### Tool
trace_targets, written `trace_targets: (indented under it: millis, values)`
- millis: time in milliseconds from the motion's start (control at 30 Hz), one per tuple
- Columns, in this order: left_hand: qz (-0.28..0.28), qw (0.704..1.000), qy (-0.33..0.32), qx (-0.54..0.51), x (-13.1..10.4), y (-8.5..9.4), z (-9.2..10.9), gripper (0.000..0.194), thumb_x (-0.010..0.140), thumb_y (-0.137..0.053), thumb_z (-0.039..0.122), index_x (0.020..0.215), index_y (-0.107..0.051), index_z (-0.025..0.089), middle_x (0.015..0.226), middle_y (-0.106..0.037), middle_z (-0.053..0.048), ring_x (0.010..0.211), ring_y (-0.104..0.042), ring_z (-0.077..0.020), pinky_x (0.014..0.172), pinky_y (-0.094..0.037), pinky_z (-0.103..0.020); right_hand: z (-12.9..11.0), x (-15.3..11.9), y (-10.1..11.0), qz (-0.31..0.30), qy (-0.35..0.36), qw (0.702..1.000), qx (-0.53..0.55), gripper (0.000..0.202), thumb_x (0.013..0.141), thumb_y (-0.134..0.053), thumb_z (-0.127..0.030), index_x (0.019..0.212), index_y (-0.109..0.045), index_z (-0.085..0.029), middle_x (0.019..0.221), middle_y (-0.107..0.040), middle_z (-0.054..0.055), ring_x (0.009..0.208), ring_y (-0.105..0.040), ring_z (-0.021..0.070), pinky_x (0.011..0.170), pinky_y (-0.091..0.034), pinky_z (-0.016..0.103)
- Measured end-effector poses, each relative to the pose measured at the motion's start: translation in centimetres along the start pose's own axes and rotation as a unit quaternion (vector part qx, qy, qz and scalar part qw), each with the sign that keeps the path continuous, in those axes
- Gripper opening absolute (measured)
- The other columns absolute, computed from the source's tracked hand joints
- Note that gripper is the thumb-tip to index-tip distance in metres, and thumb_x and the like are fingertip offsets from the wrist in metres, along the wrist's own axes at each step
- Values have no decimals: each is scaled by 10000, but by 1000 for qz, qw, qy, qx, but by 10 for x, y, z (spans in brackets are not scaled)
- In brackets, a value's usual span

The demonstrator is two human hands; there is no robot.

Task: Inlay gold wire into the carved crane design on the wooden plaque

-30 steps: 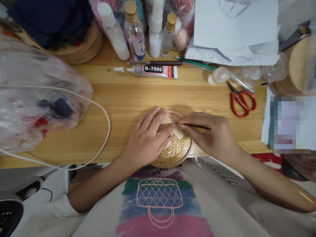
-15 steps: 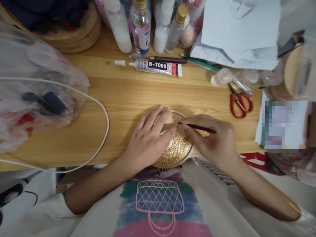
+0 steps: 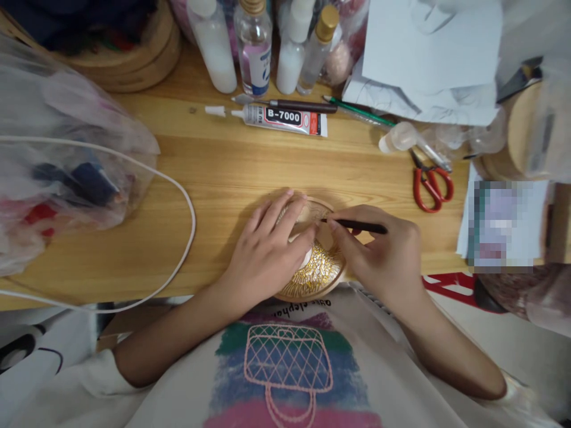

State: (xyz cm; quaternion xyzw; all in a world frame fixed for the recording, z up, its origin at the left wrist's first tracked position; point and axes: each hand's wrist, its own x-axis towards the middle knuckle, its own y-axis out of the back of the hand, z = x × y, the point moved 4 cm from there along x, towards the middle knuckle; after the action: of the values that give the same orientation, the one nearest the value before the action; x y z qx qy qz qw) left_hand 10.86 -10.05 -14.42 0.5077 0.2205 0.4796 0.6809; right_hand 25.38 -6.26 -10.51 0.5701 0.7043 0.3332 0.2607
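Observation:
A round wooden-rimmed craft piece [image 3: 319,270] lies at the table's front edge, its lower part covered in raised gold and silver texture and its upper part pale beige. Across its left side rests my left hand [image 3: 270,252], palm down with the fingers stretched out, hiding much of the piece. My right hand [image 3: 379,249] pinches a thin dark-handled tool [image 3: 361,226] whose tip meets the beige surface close to my left thumb. Whether that tip is a brush or a carving point is too small to tell.
Beyond the hands lie a B-7000 glue tube [image 3: 285,117], a brown-handled knife [image 3: 303,106] and a green pencil [image 3: 357,110]. Red-handled scissors [image 3: 432,184] are at right. Several bottles [image 3: 256,59] stand at the back. A white cable [image 3: 191,220] loops beside a plastic bag [image 3: 89,160].
The view has shifted slightly. My right hand and forearm have moved a little to the left, with the tool lying flatter. My left hand keeps its place on the piece.

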Motion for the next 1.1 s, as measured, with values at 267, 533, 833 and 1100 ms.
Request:
trace_targets:
  millis: [267,533,833,1100]
  values:
    - [-12,1000,4,-5,-2,-1,-1,220,923,-581,252,1117,-672,204,1450,-494,-151,1382,-413,-348,1082,-387,-509,4,1,1,-20,9,1000,17,87,821,-651,-178,799,-733,-194,813,-765,38,739,-719,179,665,-564,290]
    - [-14,1000,-4,6,-1,0,-1,265,936,-560,253,1181,-649,211,1438,-504,-165,1364,-437,-356,1045,-428,-525,8,2,4,-44,64,996,52,95,861,-631,-187,845,-724,-183,840,-766,46,779,-727,178,670,-576,279]
    - [-18,1000,-3,12,0,0,0,261,933,-567,262,1175,-651,215,1430,-515,-155,1364,-439,-353,1044,-438,-523,8,3,5,-53,78,994,56,100,867,-630,-179,839,-725,-191,841,-767,44,773,-727,174,677,-586,284]
    - [-14,1000,-2,9,-2,-2,-1,269,930,-579,271,1186,-637,213,1441,-497,-157,1383,-410,-352,1067,-409,-518,9,3,5,-62,72,994,47,121,872,-620,-197,859,-739,-211,858,-767,47,793,-728,187,690,-595,305]
